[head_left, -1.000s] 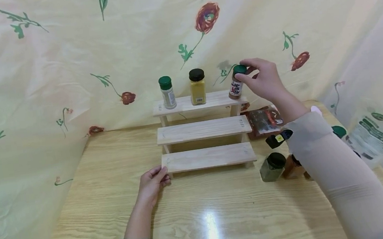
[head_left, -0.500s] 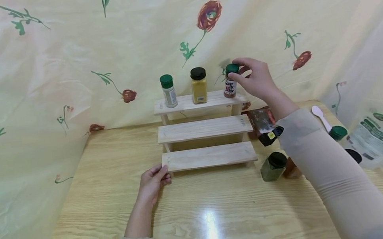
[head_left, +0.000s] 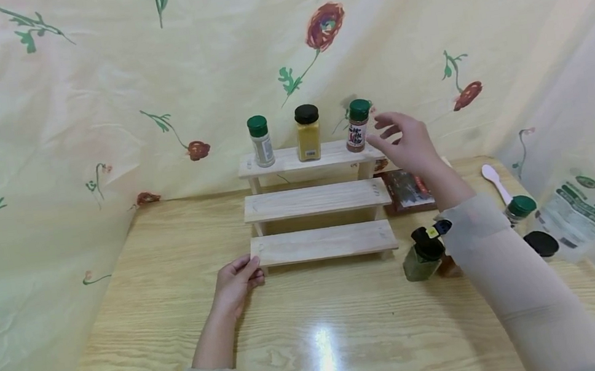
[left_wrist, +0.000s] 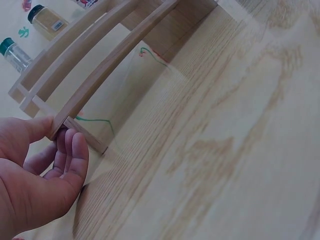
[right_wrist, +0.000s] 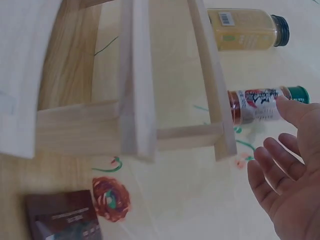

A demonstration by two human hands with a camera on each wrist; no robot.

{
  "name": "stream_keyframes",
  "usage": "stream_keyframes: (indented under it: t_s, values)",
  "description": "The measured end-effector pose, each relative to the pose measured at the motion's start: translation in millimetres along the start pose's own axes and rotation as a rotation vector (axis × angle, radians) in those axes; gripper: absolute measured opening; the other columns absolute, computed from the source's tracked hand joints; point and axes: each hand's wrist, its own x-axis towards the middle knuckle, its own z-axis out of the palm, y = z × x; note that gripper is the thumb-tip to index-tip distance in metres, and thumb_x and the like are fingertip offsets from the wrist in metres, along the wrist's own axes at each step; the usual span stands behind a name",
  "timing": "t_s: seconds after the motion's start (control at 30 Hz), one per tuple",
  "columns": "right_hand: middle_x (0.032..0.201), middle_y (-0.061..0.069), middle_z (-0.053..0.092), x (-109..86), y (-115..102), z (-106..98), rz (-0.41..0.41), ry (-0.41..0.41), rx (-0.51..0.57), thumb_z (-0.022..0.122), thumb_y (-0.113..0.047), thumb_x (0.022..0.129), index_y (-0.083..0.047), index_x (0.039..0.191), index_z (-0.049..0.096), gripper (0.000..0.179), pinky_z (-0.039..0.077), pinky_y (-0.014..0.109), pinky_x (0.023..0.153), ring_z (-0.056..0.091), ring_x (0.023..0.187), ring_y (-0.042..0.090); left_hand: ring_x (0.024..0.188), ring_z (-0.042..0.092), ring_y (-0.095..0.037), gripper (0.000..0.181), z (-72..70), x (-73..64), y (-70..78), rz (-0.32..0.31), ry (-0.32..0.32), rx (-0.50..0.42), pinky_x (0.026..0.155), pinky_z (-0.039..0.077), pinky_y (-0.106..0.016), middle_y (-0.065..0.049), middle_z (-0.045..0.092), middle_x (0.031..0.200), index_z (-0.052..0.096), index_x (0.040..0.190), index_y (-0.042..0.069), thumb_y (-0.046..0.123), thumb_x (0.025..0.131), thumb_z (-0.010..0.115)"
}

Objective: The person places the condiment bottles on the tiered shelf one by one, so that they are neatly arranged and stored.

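Observation:
A three-step wooden rack [head_left: 316,200] stands on the table. On its top step, a spice jar with white contents and a green lid [head_left: 262,146] is at the left, a yellow spice jar with a black lid [head_left: 309,141] in the middle, and a green-lidded reddish-brown spice jar [head_left: 356,132] at the right, all upright. My right hand [head_left: 409,141] is just right of that last jar, its fingers loosely bent around nothing. With thumb and fingers, my left hand [left_wrist: 45,170] pinches the front left corner of the lowest step.
Right of the rack lies a dark red packet [head_left: 409,189]. Nearer, a dark-lidded jar of green contents [head_left: 421,264] stands partly behind the wrist camera. Farther right are a white spoon [head_left: 496,183], a green-lidded jar [head_left: 521,207], a black lid [head_left: 541,243] and a clear pouch [head_left: 579,209].
My right hand set the reddish-brown spice jar upright, slightly farther left, on the top step. It then let go and drew back to the right. The left hand stayed on the rack.

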Motion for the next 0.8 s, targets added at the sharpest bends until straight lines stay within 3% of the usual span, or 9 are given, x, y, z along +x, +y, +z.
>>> stream_keyframes:
  t_s: [0.13,0.3,0.4,0.6,0.8]
  values:
    - [0.127,0.019,0.063,-14.4,11,-4,0.001,0.010,-0.023,0.067,-0.034,0.099,-0.003,0.140,0.055,0.053,0.056,0.042,0.079,0.062,0.108,0.035,0.078,0.066,-0.013,0.045,-0.6,0.1,-0.7,0.002,-0.005,-0.005,0.075,0.061,-0.021,-0.009,0.064,0.093,0.047,0.138,-0.018,0.005,0.101,0.061]
    - [0.121,0.018,0.066,-33.8,20,-13,0.026,0.003,-0.045,0.068,-0.034,0.098,-0.004,0.137,0.059,0.050,0.052,0.019,0.067,0.064,0.103,0.034,0.079,0.066,-0.013,0.047,-1.0,0.6,-0.4,-0.002,-0.007,-0.005,0.075,0.062,-0.021,-0.011,0.064,0.096,0.044,0.140,-0.018,0.004,0.102,0.061]
    - [0.118,0.019,0.067,-43.5,23,-20,0.024,0.002,-0.053,0.069,-0.033,0.098,-0.004,0.135,0.060,0.049,0.047,0.013,0.065,0.065,0.102,0.035,0.079,0.066,-0.014,0.048,-1.0,1.0,0.3,-0.004,-0.002,-0.005,0.075,0.062,-0.021,-0.011,0.064,0.096,0.044,0.140,-0.018,0.005,0.102,0.061]
    - [0.118,0.020,0.066,-57.6,26,-34,0.013,-0.015,-0.084,0.068,-0.034,0.099,-0.002,0.136,0.059,0.050,0.049,0.018,0.069,0.064,0.103,0.036,0.078,0.066,-0.014,0.048,0.0,0.7,0.9,-0.011,0.006,-0.007,0.074,0.062,-0.021,-0.009,0.063,0.093,0.043,0.140,-0.018,0.004,0.102,0.061]
    - [0.123,0.022,0.064,-72.1,34,-47,0.017,-0.048,-0.126,0.068,-0.033,0.099,0.000,0.138,0.057,0.053,0.053,0.035,0.073,0.064,0.103,0.038,0.077,0.066,-0.014,0.046,2.2,0.6,0.9,-0.026,0.018,-0.007,0.074,0.062,-0.021,-0.008,0.064,0.090,0.046,0.138,-0.017,0.005,0.101,0.062]
